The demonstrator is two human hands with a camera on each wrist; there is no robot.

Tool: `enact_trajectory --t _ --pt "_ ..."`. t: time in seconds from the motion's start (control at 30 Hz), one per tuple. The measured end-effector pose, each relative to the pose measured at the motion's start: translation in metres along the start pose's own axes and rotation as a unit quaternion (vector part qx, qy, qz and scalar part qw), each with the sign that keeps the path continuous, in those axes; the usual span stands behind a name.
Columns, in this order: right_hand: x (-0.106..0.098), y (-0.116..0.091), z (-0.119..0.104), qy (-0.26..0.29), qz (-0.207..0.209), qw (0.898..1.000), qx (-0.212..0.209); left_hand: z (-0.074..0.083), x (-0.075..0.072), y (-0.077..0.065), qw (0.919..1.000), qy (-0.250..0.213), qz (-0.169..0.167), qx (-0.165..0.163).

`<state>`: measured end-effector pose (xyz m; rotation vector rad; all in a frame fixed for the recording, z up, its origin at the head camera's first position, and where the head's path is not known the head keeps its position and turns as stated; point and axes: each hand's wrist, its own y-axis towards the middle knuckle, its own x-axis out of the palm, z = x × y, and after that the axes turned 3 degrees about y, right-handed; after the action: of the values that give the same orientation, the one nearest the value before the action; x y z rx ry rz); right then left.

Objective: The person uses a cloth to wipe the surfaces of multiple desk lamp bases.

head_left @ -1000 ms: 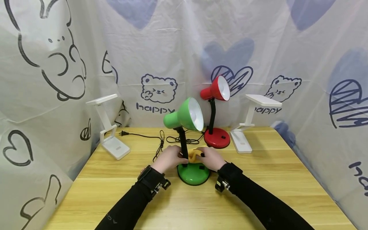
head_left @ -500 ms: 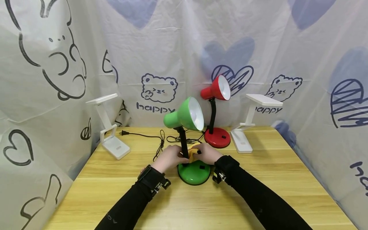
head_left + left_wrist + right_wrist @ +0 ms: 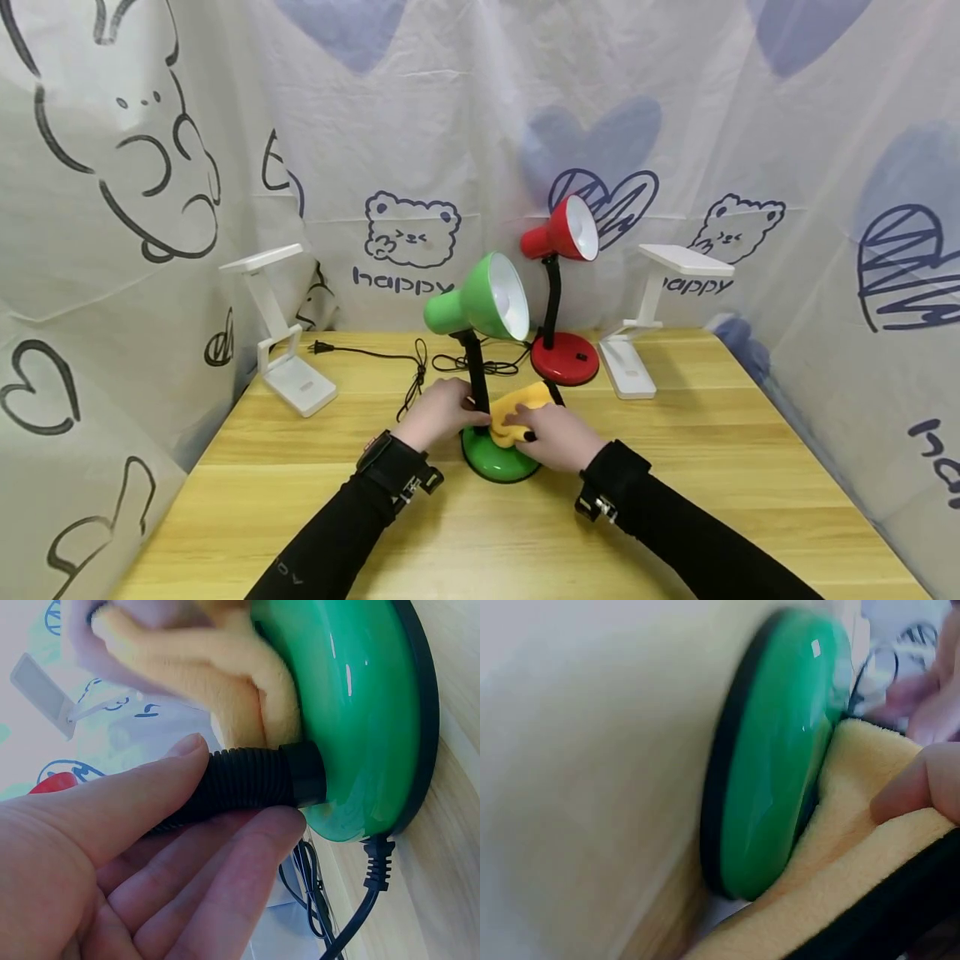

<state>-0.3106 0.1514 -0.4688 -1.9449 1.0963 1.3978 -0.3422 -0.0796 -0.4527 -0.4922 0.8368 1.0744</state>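
The green desk lamp [image 3: 480,304] stands upright in the middle of the wooden table. My left hand [image 3: 441,414] grips its black flexible neck [image 3: 247,780] low down, thumb on one side and fingers on the other. A yellow cloth [image 3: 529,397] with a dark edge lies against the right side of the green base [image 3: 497,463], and my right hand [image 3: 562,437] holds it there. In the right wrist view, fingers press into folds of the cloth [image 3: 862,772] beside the base. The base's switch is hidden in the head view.
Behind stands a red desk lamp [image 3: 564,360]. White folding lamps stand at the left [image 3: 300,385] and right [image 3: 628,371]. A black cord with a plug [image 3: 322,347] and coiled cord [image 3: 487,367] lie behind the green lamp. A printed curtain [image 3: 465,150] surrounds the table.
My right hand has moved towards the front with the cloth, from behind the base to its right side. The cloth is spread wider and covers the switch. My left hand keeps its grip.
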Motion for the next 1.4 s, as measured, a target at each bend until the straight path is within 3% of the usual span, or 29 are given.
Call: enact_trajectory --t 0.23,0.4,0.57,0.73,0.9,1.2,1.4 --pt "0.001 -0.026 -0.035 -0.065 0.014 0.997 -0.03 0.001 -0.002 -0.001 1.0 0.001 0.002 0.002" --pt "0.01 -0.035 -0.057 -0.055 0.001 0.996 -0.069 0.001 -0.001 0.0 1.0 0.003 -0.001 -0.005" --pt "0.026 -0.026 -0.075 -0.068 0.0 0.992 -0.101 0.003 -0.002 -0.001 1.0 0.002 0.004 -0.005" --pt "0.037 -0.006 -0.084 -0.072 0.016 0.991 -0.109 0.004 -0.003 -0.006 0.9999 -0.014 0.004 -0.006" --pt "0.04 -0.002 -0.083 -0.053 0.003 0.994 -0.097 0.004 -0.002 -0.009 0.9999 -0.009 0.003 -0.003" --pt "0.022 -0.026 -0.055 0.032 -0.019 0.999 -0.037 0.002 0.0 -0.004 0.9999 0.01 0.003 -0.003" --pt "0.008 -0.028 -0.028 -0.007 0.015 1.0 -0.021 0.003 -0.002 -0.005 1.0 0.003 0.001 -0.006"
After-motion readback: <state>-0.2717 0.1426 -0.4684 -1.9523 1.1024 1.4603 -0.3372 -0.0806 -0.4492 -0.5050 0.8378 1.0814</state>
